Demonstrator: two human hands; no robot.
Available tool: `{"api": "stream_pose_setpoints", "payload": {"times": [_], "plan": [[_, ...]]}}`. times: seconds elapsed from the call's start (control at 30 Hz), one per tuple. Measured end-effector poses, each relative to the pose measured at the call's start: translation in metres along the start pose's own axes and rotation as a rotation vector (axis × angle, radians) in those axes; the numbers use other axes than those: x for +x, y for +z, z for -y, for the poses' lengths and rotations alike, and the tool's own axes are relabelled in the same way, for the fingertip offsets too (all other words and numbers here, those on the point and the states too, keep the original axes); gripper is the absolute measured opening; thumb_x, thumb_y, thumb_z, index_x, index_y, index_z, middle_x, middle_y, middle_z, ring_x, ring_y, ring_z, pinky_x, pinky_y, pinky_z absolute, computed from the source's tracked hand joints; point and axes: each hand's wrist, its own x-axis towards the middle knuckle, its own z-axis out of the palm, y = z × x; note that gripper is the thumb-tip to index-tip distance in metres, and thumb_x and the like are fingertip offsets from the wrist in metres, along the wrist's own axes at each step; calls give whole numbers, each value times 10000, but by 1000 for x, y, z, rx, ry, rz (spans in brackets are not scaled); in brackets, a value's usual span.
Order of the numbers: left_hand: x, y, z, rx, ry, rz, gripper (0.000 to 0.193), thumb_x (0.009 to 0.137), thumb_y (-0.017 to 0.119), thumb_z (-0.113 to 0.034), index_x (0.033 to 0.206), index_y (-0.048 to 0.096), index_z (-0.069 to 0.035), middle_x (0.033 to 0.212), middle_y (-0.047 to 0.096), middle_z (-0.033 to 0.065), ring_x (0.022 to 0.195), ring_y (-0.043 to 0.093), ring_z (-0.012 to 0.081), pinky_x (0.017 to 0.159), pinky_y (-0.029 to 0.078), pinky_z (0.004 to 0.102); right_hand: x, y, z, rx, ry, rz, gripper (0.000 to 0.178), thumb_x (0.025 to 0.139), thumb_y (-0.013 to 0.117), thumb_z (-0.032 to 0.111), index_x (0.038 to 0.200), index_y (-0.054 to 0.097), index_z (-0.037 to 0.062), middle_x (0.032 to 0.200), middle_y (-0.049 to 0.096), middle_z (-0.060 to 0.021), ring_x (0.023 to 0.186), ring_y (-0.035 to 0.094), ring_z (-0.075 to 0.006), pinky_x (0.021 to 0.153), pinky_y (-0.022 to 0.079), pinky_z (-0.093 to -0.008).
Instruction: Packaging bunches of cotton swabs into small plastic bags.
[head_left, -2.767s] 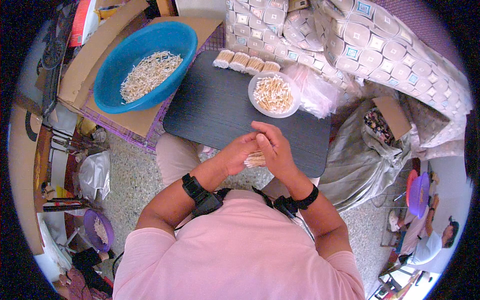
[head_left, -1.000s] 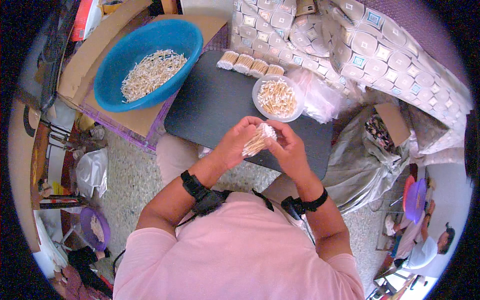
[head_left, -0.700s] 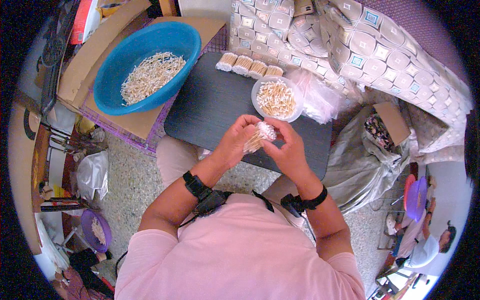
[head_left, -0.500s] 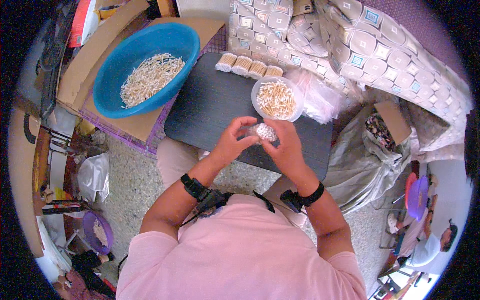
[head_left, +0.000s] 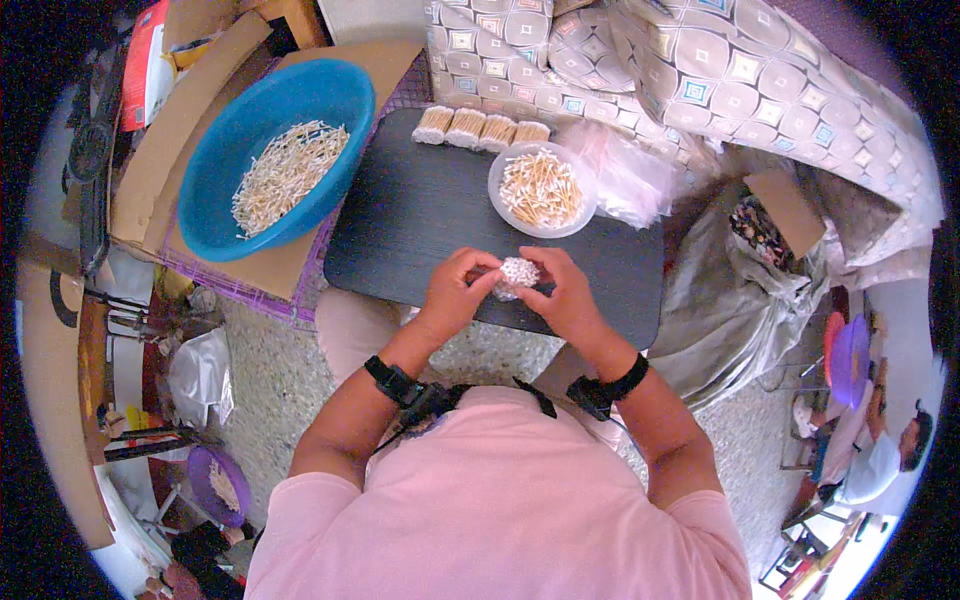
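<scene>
Between my hands, over the near edge of the dark table (head_left: 420, 230), is a bundle of cotton swabs (head_left: 519, 271) with its white tips facing up. What looks like clear plastic shows around its lower part. My left hand (head_left: 456, 292) pinches the bundle's left side with thumb and fingertips. On the other side, my right hand (head_left: 566, 292) grips it between curled fingers and thumb. Just beyond stands a round white bowl (head_left: 494, 205) holding loose cotton swabs (head_left: 540, 188). Several packed swab bundles (head_left: 482, 129) lie in a row along the table's far edge.
A large blue basin (head_left: 200, 190) with loose swabs rests on cardboard (head_left: 300, 275) at the left. Clear plastic bags (head_left: 630, 180) lie at the table's far right. A grey sack (head_left: 690, 290) stands to the right. Another person (head_left: 870, 465) sits far right, near a purple basin (head_left: 851, 362).
The bundle has tipped so more of its white ends show, and it sits slightly lower, nearer to me. My left fingers have closed in on its side. The whole view has shifted slightly.
</scene>
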Motion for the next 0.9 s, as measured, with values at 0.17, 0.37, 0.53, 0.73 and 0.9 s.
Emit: {"api": "stream_pose_setpoints", "payload": {"times": [0.17,0.37,0.53,0.73,0.9], "plan": [[0,3,-5,-23,-38,20,113,832,687,-103,913,633,-45,900,617,76,802,630,186,727,514,301,-3,-5,0,59,73,4,466,751,730,114,1185,575,49,1096,589,-147,959,603,-312,834,507,-368],[1,2,-9,63,11,45,117,818,682,-62,881,592,-22,876,584,80,736,604,161,654,500,277,-3,-6,-2,-4,26,2,440,783,719,76,1198,578,37,1122,575,-116,976,616,-217,824,525,-311],[2,0,-9,114,25,66,110,815,675,-67,869,588,-26,840,570,73,716,587,159,643,478,271,-10,-2,-24,209,197,-117,288,847,657,140,1111,612,35,976,642,-108,820,636,-199,714,525,-321],[-2,-1,-12,34,-31,73,90,838,656,-79,876,586,-38,867,583,74,782,590,179,719,489,305,-7,-15,-19,485,525,97,209,917,597,149,1077,608,16,933,631,-36,818,612,-107,695,540,-257],[-3,-2,-11,7,-24,78,77,848,647,-86,863,589,-37,861,587,70,792,595,172,726,490,298,-3,-15,-20,536,552,134,167,905,617,168,1005,617,35,860,626,-27,745,600,-101,660,538,-258]]}}
